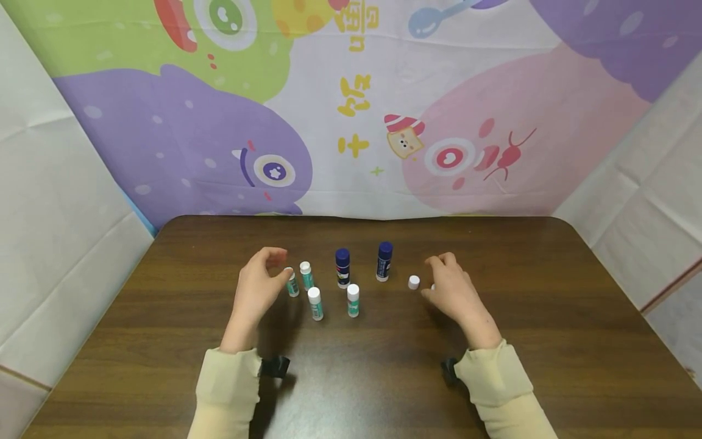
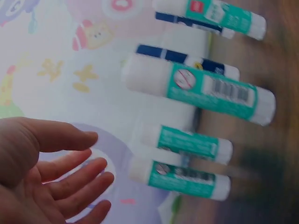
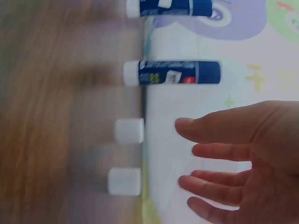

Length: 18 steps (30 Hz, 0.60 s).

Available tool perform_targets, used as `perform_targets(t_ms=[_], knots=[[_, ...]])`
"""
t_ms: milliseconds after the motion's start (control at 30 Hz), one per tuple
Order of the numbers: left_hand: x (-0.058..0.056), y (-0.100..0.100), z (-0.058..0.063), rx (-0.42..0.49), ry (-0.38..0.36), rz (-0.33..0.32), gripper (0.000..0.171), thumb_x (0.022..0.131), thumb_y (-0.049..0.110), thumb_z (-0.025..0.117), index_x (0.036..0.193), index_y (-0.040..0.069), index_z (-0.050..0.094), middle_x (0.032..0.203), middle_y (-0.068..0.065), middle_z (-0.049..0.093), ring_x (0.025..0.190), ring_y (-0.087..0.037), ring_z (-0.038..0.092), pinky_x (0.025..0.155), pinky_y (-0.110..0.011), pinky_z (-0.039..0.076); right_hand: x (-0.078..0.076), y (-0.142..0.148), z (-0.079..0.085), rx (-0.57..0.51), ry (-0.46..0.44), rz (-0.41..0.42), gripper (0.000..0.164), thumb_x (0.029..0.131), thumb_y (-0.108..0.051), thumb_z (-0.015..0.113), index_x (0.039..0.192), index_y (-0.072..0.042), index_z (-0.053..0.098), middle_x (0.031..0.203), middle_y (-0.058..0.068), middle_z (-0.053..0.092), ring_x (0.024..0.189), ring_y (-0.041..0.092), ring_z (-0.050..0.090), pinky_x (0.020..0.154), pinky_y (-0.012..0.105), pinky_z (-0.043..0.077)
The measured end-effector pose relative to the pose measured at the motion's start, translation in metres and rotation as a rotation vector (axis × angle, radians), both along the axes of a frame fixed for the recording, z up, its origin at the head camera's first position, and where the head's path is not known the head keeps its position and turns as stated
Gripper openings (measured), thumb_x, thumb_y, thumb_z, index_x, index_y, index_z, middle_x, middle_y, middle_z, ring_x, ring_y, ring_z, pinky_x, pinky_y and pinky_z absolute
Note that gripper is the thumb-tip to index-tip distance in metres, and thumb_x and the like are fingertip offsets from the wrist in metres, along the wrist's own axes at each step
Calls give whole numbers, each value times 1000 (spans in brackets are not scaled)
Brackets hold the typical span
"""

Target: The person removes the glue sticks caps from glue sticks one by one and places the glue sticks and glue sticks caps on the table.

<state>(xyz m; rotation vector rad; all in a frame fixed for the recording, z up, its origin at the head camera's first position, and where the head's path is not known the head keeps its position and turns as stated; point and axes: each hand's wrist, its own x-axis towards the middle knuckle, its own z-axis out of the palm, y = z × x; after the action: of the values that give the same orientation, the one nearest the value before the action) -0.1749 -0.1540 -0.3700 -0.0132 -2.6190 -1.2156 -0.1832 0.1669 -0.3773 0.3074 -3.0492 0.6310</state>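
Note:
My left hand (image 1: 256, 285) hovers by the left group of glue sticks, fingers loosely bent and apart, holding nothing. Nearest it is a green-labelled glue stick (image 1: 293, 286), partly behind the thumb, with another green glue stick (image 1: 308, 279) beside it. In the left wrist view both stand upright with narrow whitish tops. Closer to me are two green glue sticks (image 1: 315, 308) (image 1: 353, 305) wearing wide white caps. On the other side, my right hand (image 1: 454, 291), also holding nothing, is over two small white caps (image 3: 129, 130) (image 3: 124, 181); in the head view its fingers mostly hide one.
Two dark blue glue sticks (image 1: 342, 271) (image 1: 384, 263) stand upright at the middle of the brown wooden table (image 1: 351, 378). Behind the table's far edge hangs a cartoon-printed cloth (image 1: 351, 183). White panels (image 1: 60, 201) flank both sides.

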Motion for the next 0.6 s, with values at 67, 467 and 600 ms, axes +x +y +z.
perform_targets(t_ms=[67,467,600], knots=[[3,3,5,14,48,-21,30,73,13,64,102,8,55,101,-5,57,94,-20,53,79,-37,40,2,-4,4,-38,49,11,50,71,-15,66,115,-1,46,116,21,36,96,36,46,79,50,35],[15,22,20,-28,104,-190,36,72,21,67,105,13,54,104,1,54,97,-18,51,81,-35,39,13,-29,24,-143,142,156,50,72,-15,66,117,-5,46,115,12,41,97,26,48,82,41,39],[16,26,18,-86,96,-228,36,72,24,67,105,16,54,103,3,54,96,-17,50,78,-34,39,15,-35,26,-152,155,203,48,71,-15,67,115,-5,48,112,9,44,97,23,48,81,37,40]])
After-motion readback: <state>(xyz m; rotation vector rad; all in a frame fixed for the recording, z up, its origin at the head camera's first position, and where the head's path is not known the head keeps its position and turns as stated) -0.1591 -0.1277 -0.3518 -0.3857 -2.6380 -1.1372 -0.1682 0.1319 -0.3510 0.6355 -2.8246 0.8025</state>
